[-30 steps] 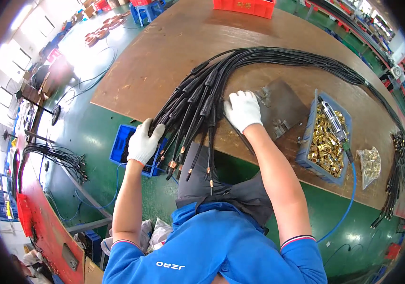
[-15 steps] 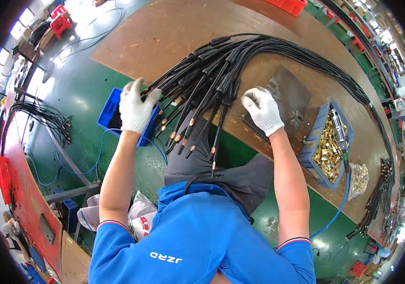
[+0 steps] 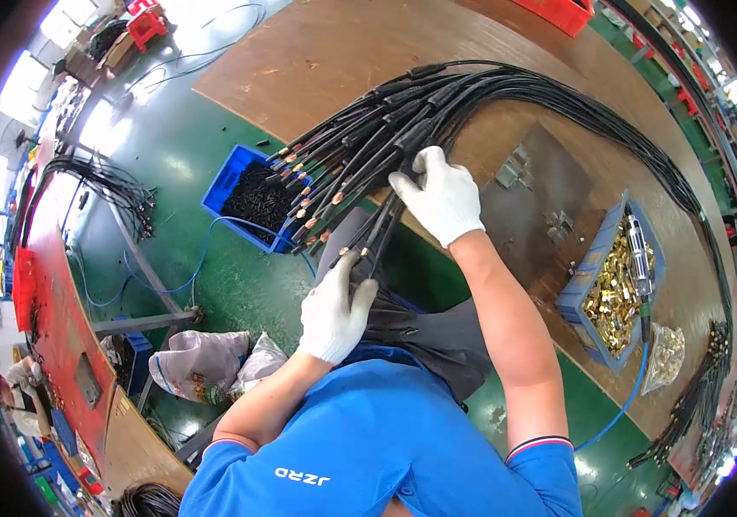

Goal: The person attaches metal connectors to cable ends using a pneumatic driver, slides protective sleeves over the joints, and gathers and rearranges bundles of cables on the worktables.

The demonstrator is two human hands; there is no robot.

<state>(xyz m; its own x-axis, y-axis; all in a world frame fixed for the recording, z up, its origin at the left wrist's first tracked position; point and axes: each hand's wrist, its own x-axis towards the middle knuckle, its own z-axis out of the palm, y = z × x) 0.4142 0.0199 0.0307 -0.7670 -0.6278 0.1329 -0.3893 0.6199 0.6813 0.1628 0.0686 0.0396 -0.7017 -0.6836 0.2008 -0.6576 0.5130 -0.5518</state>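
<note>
A thick bundle of black cables [image 3: 385, 142] lies across the brown workbench, with stripped copper ends hanging over its near edge toward my lap. My right hand [image 3: 444, 200], in a white glove, is closed on a black cable at the bundle's right side, thumb and forefinger bent round it. Lower down, my left hand [image 3: 334, 314], also gloved in white, is at the hanging cable ends. Its thumb and forefinger stand apart, with a gap between them, and its fingertips are close to or touching the copper ends.
A blue bin [image 3: 232, 177] of small black parts stands left of the bundle. On the bench at right are a metal plate [image 3: 541, 185], a grey-blue bin [image 3: 577, 297] of brass terminals with a tool [image 3: 640, 258] across it, and a clear bag [image 3: 665, 358]. A red table [image 3: 54, 345] stands far left.
My left hand has come from the bundle's left side down and right to the hanging ends. My right hand has moved left and up onto a cable. The view has shifted somewhat.
</note>
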